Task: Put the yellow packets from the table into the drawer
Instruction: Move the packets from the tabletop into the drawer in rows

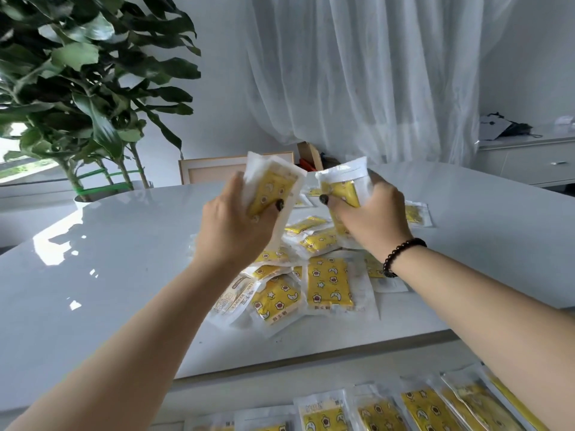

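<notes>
- Dark-painted nails mark your left thumb (279,204), which presses the front of a yellow packet (270,191); your left hand (231,223) curls round a small bundle of such packets, lifted clear above the table (109,275).
- Your right hand (371,217), likewise dark-nailed at the thumb, grips a second bundle of packets (342,189), raised beside the first; the two bundles nearly meet at their top corners.
- A dark beaded bracelet (401,255) sits on your right wrist.
- Loose pile of packets (311,281): yellow with star and moon print inside clear-white wrappers, lying overlapped on the table under and between your forearms, near its near edge; a few stragglers reach toward the far edge beyond your right hand.
- Row of packets in the drawer (389,412): stood side by side below the table's near edge, at the bottom of the view; the drawer's own walls are hard to make out.
- Table: glossy pale grey top, rounded at the left.
- Potted plant (77,88): large dark green leaves, beyond the table's far left corner.
- White sheer curtain (357,73): hanging behind the far edge.
- White cabinet (529,160): beyond the far right corner, with dark items on top.
</notes>
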Tool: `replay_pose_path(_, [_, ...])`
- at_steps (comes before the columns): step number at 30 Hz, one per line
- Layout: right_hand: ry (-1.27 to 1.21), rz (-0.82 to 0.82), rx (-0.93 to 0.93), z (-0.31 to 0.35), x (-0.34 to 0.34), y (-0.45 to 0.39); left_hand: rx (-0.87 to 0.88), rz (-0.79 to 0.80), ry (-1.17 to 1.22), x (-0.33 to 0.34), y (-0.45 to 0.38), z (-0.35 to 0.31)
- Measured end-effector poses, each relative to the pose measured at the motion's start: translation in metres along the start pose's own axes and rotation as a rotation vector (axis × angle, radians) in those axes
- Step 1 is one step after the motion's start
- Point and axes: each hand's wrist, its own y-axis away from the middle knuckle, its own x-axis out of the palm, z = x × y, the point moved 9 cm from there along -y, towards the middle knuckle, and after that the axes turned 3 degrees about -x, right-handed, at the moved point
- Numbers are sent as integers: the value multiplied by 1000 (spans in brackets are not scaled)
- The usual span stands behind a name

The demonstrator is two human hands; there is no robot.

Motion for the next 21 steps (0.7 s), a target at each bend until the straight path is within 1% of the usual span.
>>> replay_pose_path(1, [-27,16,35,-6,4,6,-59,19,58,5,6,7])
replay_pose_path(3, [-31,111,112,-21,16,19,-122,138,65,24,20,20])
replay_pose_path(4, [-49,114,145,-27,16,24,-138,183,54,32,25,26])
replay_pose_path(5, [-87,72,163,-32,12,25,-148,198,61,36,27,30])
replay_pose_path(7, [-167,-22,168,-35,4,25,-127,189,117,38,27,32])
replay_pose_path(10, [-162,-3,183,-35,5,26,-14,180,113,36,33,19])
replay_pose_path(12, [-164,-4,176,-31,5,28,24,179,114,34,36,14])
replay_pose_path(18, [-203,-22,263,-25,-14,26,-61,148,119,10,42,11])
replay_pose_path(21, [-182,33,216,4,-34,23,-24,168,42,-17,45,-7])
